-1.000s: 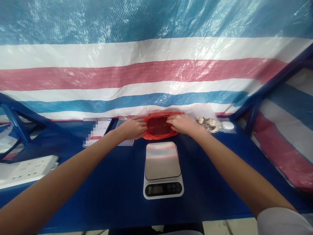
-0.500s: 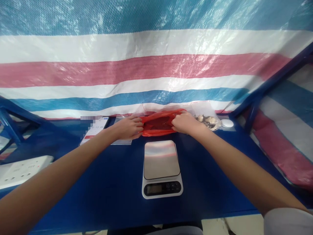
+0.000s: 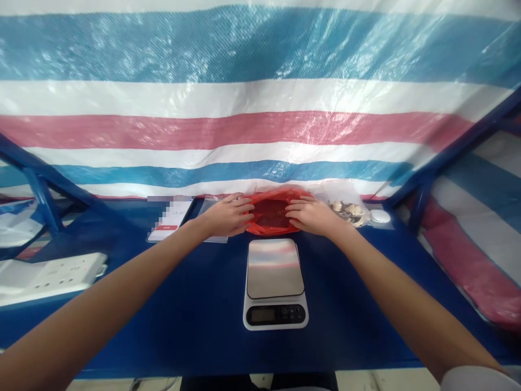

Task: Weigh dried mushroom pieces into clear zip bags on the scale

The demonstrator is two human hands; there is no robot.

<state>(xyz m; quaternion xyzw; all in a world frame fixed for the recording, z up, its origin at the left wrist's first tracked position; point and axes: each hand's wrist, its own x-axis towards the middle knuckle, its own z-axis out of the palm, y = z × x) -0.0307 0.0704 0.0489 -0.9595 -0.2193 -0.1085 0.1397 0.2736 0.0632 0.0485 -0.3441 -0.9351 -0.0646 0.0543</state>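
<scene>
A red plastic bag (image 3: pixel 272 225) lies at the back of the blue table, its mouth spread wide towards me. Its inside is dark, with small bits I cannot make out. My left hand (image 3: pixel 231 215) has its fingers closed over the bag's left rim. On the right rim, the fingers of my right hand (image 3: pixel 311 215) curl over the edge and grip it. Directly in front of the bag stands a white kitchen scale (image 3: pixel 275 271) with a bare metal plate and a dark display. Close to my right hand is a clear bag of dried brown and cream pieces (image 3: pixel 350 213).
A small white round object (image 3: pixel 380 216) sits right of the clear bag. Left of my left hand are flat clear plastic bags (image 3: pixel 217 239) and a phone (image 3: pixel 173 218). A white power strip (image 3: pixel 52 277) lies at the left. Blue frame bars and a striped sheet (image 3: pixel 260 130) enclose the table (image 3: pixel 183 309).
My view has tilted up slightly. Both hands remain at the red bag's rim; the right fingers now reach further over the edge, and the mouth gapes rounder.
</scene>
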